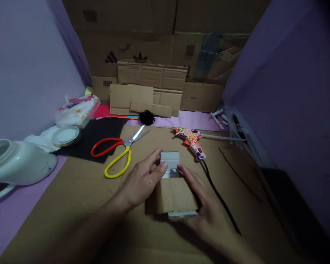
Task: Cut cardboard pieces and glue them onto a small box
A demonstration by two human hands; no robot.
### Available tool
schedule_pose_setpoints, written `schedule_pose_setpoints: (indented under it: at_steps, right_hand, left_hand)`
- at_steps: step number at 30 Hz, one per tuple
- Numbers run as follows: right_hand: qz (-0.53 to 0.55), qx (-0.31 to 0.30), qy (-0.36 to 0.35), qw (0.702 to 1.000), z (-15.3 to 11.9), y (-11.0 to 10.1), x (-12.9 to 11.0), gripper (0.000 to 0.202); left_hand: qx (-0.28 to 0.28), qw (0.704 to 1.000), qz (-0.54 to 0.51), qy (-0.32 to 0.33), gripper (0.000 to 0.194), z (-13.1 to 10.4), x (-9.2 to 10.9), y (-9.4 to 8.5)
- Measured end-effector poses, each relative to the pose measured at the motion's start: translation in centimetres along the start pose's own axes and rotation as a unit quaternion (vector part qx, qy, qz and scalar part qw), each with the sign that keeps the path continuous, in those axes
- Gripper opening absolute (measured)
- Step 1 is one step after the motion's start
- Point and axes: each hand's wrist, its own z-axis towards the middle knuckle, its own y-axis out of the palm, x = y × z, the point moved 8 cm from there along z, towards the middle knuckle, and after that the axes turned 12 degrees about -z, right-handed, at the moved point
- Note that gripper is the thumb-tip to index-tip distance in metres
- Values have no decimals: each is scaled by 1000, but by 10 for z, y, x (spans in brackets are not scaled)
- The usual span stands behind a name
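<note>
Between my two hands is a small cardboard box (177, 194), brown on its near top panel, with a pale flap showing at the far end and a whitish edge below. My left hand (145, 179) grips its left side, thumb on the top near the pale part. Along the right side and underneath, my right hand (202, 198) supports it, the index finger reaching to the far edge. Scissors (129, 141) with one red and one yellow handle lie spread beyond my left hand. A flower-patterned glue gun (191, 141) rests beyond my right hand.
Cardboard sheet (79, 198) covers the work surface. A white ceramic pot (24, 161) lies at the left beside a lidded tin (66, 135). Black yarn (147, 117) sits before cardboard pieces (132, 99) leaning at the back. The glue gun's black cord (220, 196) trails right of my hand.
</note>
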Motion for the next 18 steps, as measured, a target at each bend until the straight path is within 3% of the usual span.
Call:
schedule_pose_setpoints:
  at_steps: [3,8,11,18]
  right_hand:
    - [-15,29,22,999,-2,-3,3,93]
    - [46,22,110,993,-6,3,14,113]
    - [115,14,127,985,-6,6,17,117]
    - [218,9,129,967,-4,12,23,104]
  left_hand:
    - [-50,999,4,-8,59,-10,8,3]
    - [-158,986,24,-54,95,-28,13,12]
    - [-192,978,50,-68,111,-32,11,20]
    - [-169,985,-7,-38,82,-32,8,32]
